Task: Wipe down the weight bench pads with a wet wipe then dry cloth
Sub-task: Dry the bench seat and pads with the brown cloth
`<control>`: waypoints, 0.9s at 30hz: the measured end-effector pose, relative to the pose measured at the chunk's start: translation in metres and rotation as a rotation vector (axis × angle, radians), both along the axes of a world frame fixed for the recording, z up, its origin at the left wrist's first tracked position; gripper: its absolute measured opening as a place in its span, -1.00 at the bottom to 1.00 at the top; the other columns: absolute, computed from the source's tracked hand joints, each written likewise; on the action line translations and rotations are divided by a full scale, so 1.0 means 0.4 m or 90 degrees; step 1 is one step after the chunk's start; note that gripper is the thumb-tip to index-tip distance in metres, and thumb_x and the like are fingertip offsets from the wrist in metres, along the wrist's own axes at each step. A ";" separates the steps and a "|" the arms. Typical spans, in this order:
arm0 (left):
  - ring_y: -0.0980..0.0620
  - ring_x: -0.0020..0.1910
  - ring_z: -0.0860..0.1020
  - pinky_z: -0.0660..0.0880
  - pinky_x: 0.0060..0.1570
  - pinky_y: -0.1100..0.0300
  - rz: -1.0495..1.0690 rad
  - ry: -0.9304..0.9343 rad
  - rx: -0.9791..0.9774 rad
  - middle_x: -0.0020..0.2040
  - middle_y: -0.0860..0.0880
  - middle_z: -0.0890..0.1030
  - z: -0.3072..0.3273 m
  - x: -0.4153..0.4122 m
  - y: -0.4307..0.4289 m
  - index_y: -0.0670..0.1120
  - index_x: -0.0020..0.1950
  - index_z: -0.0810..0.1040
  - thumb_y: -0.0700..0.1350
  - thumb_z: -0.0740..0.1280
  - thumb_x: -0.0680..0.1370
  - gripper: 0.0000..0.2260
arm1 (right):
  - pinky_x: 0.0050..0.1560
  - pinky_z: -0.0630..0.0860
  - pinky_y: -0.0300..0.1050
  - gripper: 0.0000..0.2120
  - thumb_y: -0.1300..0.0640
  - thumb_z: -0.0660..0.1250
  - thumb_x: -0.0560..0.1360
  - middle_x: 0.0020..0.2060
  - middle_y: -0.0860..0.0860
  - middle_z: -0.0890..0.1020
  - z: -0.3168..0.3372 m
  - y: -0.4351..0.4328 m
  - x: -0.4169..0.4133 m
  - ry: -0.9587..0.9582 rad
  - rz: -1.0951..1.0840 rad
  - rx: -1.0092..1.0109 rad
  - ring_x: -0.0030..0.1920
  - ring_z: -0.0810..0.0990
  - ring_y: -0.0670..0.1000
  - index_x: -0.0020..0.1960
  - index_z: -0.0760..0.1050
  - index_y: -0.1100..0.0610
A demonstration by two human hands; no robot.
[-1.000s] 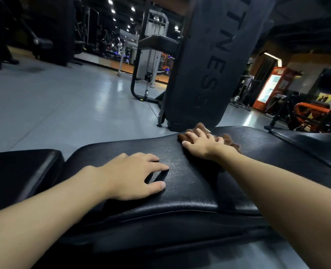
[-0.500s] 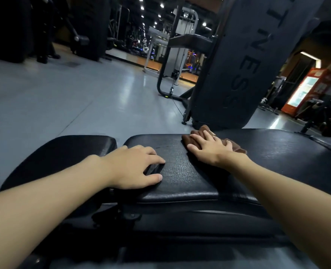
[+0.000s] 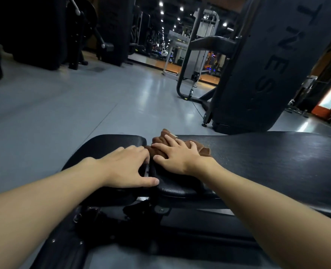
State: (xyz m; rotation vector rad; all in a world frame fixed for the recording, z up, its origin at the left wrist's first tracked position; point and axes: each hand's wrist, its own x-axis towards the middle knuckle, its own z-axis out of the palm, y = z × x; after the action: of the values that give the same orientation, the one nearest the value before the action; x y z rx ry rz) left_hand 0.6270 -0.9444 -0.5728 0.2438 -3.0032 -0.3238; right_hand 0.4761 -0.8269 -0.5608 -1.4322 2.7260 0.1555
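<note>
The right hand (image 3: 177,158) lies flat, fingers spread, pressing down on a crumpled brown cloth (image 3: 199,149) rather than closing around it. Most of the cloth is hidden under the palm; only folds show beyond the fingertips and to the hand's right. Beneath it is the long black bench pad (image 3: 267,162), which runs off to the right and is cut by the frame edge. Just left of this hand, the left hand (image 3: 124,167) rests open, palm down, on the smaller seat pad (image 3: 110,143), its fingertips reaching the gap between the two pads and its thumb touching the long pad's near corner. Below both hands the bench frame (image 3: 160,210) sits in deep shadow, its parts hard to make out. Beyond the hands stand a dark lettered upright (image 3: 267,65) with only part of its lettering in frame, and the grey floor (image 3: 63,105).
</note>
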 end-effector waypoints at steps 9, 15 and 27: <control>0.14 -0.15 0.41 0.30 -0.17 0.14 0.058 0.013 0.159 -0.04 0.14 0.37 0.010 0.032 -0.001 0.02 0.16 0.24 0.16 0.33 0.45 -0.58 | 0.43 -0.17 0.45 -0.49 -0.34 -0.01 0.55 0.60 -0.11 -0.04 0.020 0.056 0.057 0.042 0.115 -0.017 0.59 -0.11 0.13 0.49 0.10 -0.35; 0.06 0.06 0.37 0.28 0.18 0.06 0.040 0.029 0.122 0.28 0.06 0.36 0.007 -0.008 0.050 0.02 0.28 0.19 0.04 0.25 0.55 -0.62 | 0.44 -0.18 0.45 -0.56 -0.23 -0.02 0.60 0.60 -0.12 0.01 0.003 0.088 0.012 0.006 0.087 -0.023 0.59 -0.07 0.08 0.47 0.17 -0.37; 0.08 0.44 0.22 0.19 0.40 -0.17 -0.039 -0.018 0.083 0.42 0.16 0.24 0.009 -0.187 0.173 0.32 0.41 0.21 0.53 -0.03 0.34 -0.32 | 0.45 -0.13 0.43 -0.57 -0.20 -0.01 0.58 0.59 -0.16 0.04 0.072 0.337 -0.183 0.031 -0.015 -0.059 0.59 -0.07 -0.04 0.44 0.20 -0.37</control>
State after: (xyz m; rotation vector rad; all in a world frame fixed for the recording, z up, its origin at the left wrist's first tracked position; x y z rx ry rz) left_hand 0.5521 -0.8753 -0.5692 0.1701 -3.0255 -0.5282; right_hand 0.4029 -0.6921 -0.5321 -1.4366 2.8228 0.0636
